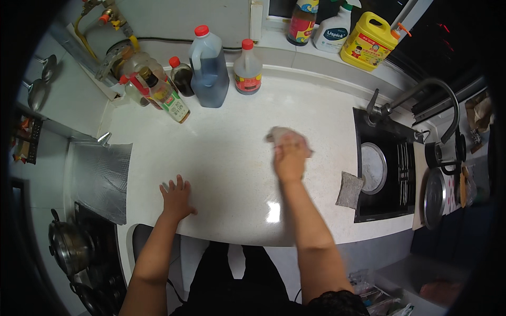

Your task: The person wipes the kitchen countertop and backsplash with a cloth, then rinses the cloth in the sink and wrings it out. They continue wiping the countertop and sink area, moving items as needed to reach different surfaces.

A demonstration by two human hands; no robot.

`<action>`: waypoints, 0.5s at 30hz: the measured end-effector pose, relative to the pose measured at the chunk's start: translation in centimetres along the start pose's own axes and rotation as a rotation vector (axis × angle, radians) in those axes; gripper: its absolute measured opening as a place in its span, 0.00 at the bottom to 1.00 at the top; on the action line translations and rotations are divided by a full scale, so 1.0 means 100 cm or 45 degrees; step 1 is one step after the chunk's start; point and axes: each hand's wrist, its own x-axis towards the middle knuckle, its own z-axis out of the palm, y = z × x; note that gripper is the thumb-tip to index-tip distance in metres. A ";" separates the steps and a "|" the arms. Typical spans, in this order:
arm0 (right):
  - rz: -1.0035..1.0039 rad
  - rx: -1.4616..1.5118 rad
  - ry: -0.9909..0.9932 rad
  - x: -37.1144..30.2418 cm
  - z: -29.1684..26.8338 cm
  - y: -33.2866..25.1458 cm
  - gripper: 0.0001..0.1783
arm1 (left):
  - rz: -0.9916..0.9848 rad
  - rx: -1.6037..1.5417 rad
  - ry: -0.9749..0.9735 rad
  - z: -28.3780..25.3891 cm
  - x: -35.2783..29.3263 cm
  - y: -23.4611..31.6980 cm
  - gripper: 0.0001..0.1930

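The right hand [289, 158] holds a cloth [276, 135] pressed to the counter [226, 158], probably so the palm spreads the pressure; the left hand [177, 199] rests fingers wide, likely for balance. The pale, glossy counter runs between sink [369, 215] and stove [103, 258], bottles [209, 73] along its back, a tiled wall [184, 21] behind.

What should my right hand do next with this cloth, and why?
Probably draw the cloth slightly toward you: your right hand lies over it on the white counter, your left hand is well apart from it, and the large red-capped jug stands farther back, off that path.
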 end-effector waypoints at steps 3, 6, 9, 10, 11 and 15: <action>-0.448 -0.308 -0.373 -0.055 0.023 -0.076 0.19 | -0.026 -0.014 -0.013 0.003 0.000 -0.002 0.55; -0.766 0.080 -0.388 -0.133 0.002 -0.087 0.21 | -0.031 -0.035 -0.006 0.002 -0.001 -0.002 0.56; -0.960 0.230 -0.458 -0.124 -0.023 -0.038 0.20 | -0.012 -0.076 -0.002 0.003 -0.006 -0.005 0.55; -0.950 0.175 -0.570 -0.107 -0.030 -0.020 0.20 | -0.020 -0.068 -0.003 0.002 -0.006 -0.007 0.54; -0.420 0.438 -0.608 -0.084 -0.039 -0.010 0.19 | -0.025 -0.062 -0.012 0.002 -0.007 -0.005 0.54; -0.121 -0.202 -0.009 -0.001 -0.035 0.054 0.20 | 0.014 -0.033 -0.010 0.003 -0.001 0.005 0.51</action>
